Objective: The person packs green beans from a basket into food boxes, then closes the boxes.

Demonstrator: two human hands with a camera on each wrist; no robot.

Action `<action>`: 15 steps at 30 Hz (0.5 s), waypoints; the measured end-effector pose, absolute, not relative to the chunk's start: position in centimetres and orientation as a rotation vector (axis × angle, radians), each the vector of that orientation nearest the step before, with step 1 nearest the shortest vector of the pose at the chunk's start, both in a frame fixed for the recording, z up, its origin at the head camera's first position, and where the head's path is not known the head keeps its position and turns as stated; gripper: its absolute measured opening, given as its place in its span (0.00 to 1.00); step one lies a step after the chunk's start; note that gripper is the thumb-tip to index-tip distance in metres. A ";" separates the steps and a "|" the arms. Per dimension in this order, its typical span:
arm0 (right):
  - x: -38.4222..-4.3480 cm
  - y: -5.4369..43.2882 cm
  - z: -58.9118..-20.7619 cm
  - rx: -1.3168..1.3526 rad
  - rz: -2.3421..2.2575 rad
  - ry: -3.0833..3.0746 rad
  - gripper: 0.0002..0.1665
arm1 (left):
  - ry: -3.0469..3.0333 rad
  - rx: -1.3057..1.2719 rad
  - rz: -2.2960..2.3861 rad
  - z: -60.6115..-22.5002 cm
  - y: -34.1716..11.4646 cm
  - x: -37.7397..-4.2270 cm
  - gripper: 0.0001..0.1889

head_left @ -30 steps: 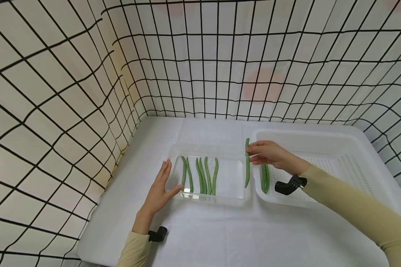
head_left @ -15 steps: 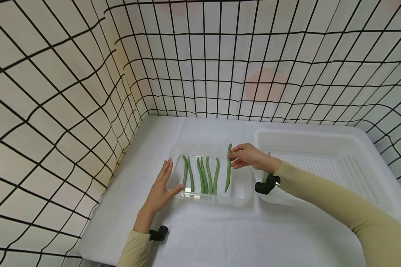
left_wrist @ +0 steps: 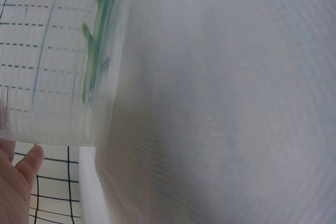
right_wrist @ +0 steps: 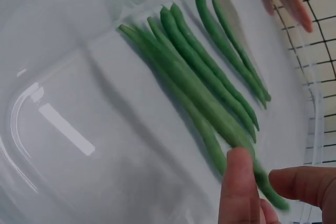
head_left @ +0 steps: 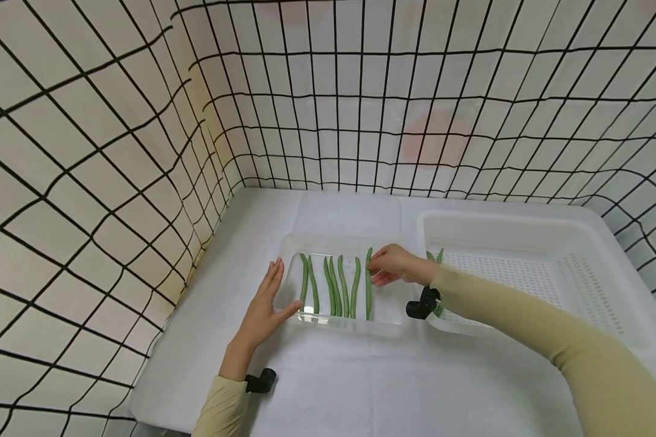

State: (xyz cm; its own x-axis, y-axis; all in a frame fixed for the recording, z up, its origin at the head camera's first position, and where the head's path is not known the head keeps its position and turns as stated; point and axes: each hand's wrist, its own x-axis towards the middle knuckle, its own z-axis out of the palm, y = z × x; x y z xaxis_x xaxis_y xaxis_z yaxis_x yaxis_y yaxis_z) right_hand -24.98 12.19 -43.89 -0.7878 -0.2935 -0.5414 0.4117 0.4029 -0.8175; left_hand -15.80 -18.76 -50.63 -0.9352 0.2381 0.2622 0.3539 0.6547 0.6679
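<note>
My right hand [head_left: 393, 264] pinches a green bean [head_left: 369, 297] by its upper part, over the right half of a clear plastic tray [head_left: 388, 308]. In the right wrist view the thumb and fingers lie on either side of this held bean [right_wrist: 212, 108]. Several other green beans [head_left: 343, 288] lie side by side in the tray, in the left and middle parts. My left hand [head_left: 262, 306] is at the tray's left end, fingers straight and thumb spread towards the front corner. In the left wrist view, the left hand [left_wrist: 18, 182] appears close to the tray wall; contact is unclear.
Right of the tray stands a white perforated basket [head_left: 525, 221], with a few green beans [head_left: 440, 256] at its left end, partly behind the right forearm. Black wire mesh [head_left: 333, 130] rises behind and at both sides of the white-covered table [head_left: 328, 388].
My right hand has carried the green bean leftward from beside the basket to over the tray, then lower, next to the other beans. The left hand has stayed in place.
</note>
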 end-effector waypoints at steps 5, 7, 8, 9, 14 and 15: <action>-25.0 12.2 -44.1 0.087 -1.438 1.993 0.20 | -2.720 -0.491 -1.152 -50.6 -18.7 -15.9 0.49; -24.8 12.3 -43.7 0.064 -1.442 1.981 0.21 | -2.724 -0.488 -1.156 -50.7 -18.7 -15.9 0.50; -24.8 12.4 -43.4 0.049 -1.446 1.978 0.21 | -2.727 -0.486 -1.156 -50.7 -18.8 -15.9 0.50; -24.7 12.5 -43.0 0.031 -1.450 1.973 0.22 | -2.729 -0.485 -1.155 -50.7 -18.8 -15.9 0.50; -25.0 14.5 -40.6 -0.014 -1.529 1.969 0.24 | -2.718 -0.488 -1.162 -50.8 -18.8 -15.9 0.49; -25.2 15.1 -40.2 -0.011 -1.554 1.969 0.25 | -2.715 -0.488 -1.165 -50.8 -18.8 -15.9 0.49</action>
